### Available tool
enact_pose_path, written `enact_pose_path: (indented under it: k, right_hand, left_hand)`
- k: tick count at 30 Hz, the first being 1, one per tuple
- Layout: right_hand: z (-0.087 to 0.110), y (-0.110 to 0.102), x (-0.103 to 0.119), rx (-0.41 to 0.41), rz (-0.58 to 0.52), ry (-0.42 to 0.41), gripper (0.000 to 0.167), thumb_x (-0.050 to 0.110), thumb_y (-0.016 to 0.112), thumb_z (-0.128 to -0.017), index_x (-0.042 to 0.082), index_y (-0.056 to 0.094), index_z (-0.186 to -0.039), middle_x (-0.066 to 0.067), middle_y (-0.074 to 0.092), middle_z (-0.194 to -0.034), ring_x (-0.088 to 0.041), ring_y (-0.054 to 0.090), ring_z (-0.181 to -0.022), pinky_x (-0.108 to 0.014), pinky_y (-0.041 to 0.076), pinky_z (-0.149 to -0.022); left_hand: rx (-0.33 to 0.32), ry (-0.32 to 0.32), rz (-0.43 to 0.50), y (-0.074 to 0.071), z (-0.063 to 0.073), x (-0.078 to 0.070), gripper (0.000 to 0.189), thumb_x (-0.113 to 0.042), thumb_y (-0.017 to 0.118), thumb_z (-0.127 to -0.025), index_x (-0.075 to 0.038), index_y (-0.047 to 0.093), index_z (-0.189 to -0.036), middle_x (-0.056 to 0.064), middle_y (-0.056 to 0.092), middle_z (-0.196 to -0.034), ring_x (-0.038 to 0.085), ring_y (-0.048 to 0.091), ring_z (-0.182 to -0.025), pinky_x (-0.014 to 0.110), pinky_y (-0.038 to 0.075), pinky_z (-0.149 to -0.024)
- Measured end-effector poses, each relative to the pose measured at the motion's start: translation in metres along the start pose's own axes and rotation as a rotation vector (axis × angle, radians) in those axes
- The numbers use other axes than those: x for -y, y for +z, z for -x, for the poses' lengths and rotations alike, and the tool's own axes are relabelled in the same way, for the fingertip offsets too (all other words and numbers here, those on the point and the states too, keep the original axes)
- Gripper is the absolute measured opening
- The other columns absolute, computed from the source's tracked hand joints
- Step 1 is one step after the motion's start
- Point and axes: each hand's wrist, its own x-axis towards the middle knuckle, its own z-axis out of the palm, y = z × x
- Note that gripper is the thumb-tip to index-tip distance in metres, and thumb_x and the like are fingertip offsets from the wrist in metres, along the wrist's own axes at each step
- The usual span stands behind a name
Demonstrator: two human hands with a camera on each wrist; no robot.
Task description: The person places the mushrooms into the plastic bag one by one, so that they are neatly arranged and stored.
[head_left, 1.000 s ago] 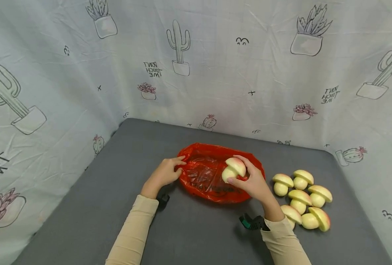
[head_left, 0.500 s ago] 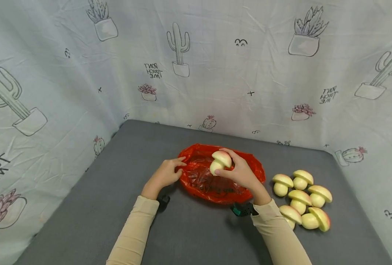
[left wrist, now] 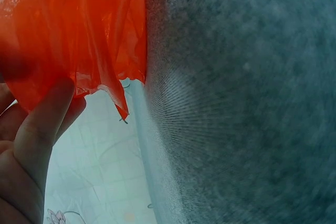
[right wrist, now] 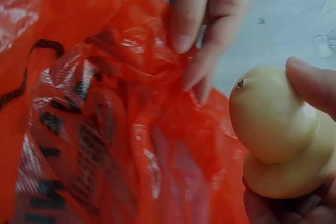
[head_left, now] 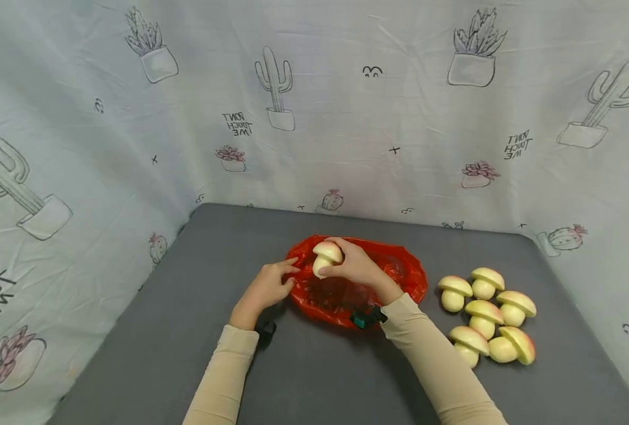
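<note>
A red plastic bag [head_left: 415,274] lies spread on the table with its mouth facing up, dark printing showing inside it in the right wrist view. My left hand [head_left: 266,287] pinches its left rim between thumb and fingers; the left wrist view shows the thumb against the red film [left wrist: 79,24]. Over the bag's left part, my right hand [head_left: 358,268] holds a pale yellow toy mushroom [head_left: 326,254] with a pink-tinged cap. Seen from the right wrist, the mushroom's rounded stem [right wrist: 273,114] faces the camera, close to the left hand's fingers [right wrist: 191,19].
Several more toy mushrooms [head_left: 482,319] stand or lie grouped to the right of the bag on the grey table [head_left: 303,378]. A white curtain [head_left: 325,159] printed with cacti hangs behind the table and at its sides.
My right hand has carried the toy mushroom leftward across the bag, from its right part to near the left hand. The left hand has stayed at the rim. The head view has shifted slightly.
</note>
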Motion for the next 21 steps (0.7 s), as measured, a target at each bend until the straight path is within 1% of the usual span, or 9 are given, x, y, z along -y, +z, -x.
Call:
enact_pose_path:
  k: [3, 8, 14, 21]
  right_hand:
    - [-0.006, 0.005, -0.004, 0.017, 0.019, 0.015, 0.072, 0.035, 0.077, -0.076, 0.01, 0.046, -0.136, -0.004, 0.061, -0.113, -0.016, 0.057, -0.089, -0.032, 0.049, -0.078]
    - [-0.015, 0.013, -0.01, 0.045, 0.019, 0.022, 0.07, 0.033, 0.077, -0.077, 0.008, 0.047, -0.134, -0.004, 0.061, -0.111, -0.016, 0.057, -0.085, -0.031, 0.049, -0.074]
    - [-0.024, 0.022, -0.018, 0.068, 0.076, 0.03, 0.073, 0.035, 0.078, -0.076, 0.006, 0.046, -0.135, -0.006, 0.061, -0.111, -0.015, 0.057, -0.082, -0.029, 0.049, -0.07]
    - [-0.03, 0.032, -0.025, 0.089, 0.119, 0.038, 0.075, 0.034, 0.078, -0.075, 0.005, 0.046, -0.135, -0.007, 0.061, -0.112, -0.015, 0.057, -0.083, -0.029, 0.049, -0.071]
  left_hand:
    - [0.006, -0.006, 0.005, 0.001, -0.001, -0.001, 0.033, -0.004, 0.054, -0.086, -0.002, 0.067, -0.117, 0.01, 0.051, -0.14, 0.005, 0.023, -0.04, 0.021, 0.029, -0.045]
    - [-0.001, -0.004, 0.013, 0.0, -0.002, -0.004, 0.034, -0.003, 0.054, -0.086, -0.002, 0.067, -0.117, 0.01, 0.051, -0.14, 0.006, 0.022, -0.041, 0.021, 0.029, -0.045]
    - [0.009, -0.021, 0.019, -0.001, -0.003, -0.005, 0.035, -0.004, 0.055, -0.086, -0.002, 0.066, -0.119, 0.009, 0.049, -0.142, 0.006, 0.024, -0.041, 0.02, 0.031, -0.045]
    - [-0.008, -0.011, 0.001, 0.002, -0.003, -0.003, 0.034, -0.004, 0.056, -0.085, -0.003, 0.067, -0.118, 0.01, 0.05, -0.141, 0.005, 0.024, -0.042, 0.022, 0.032, -0.05]
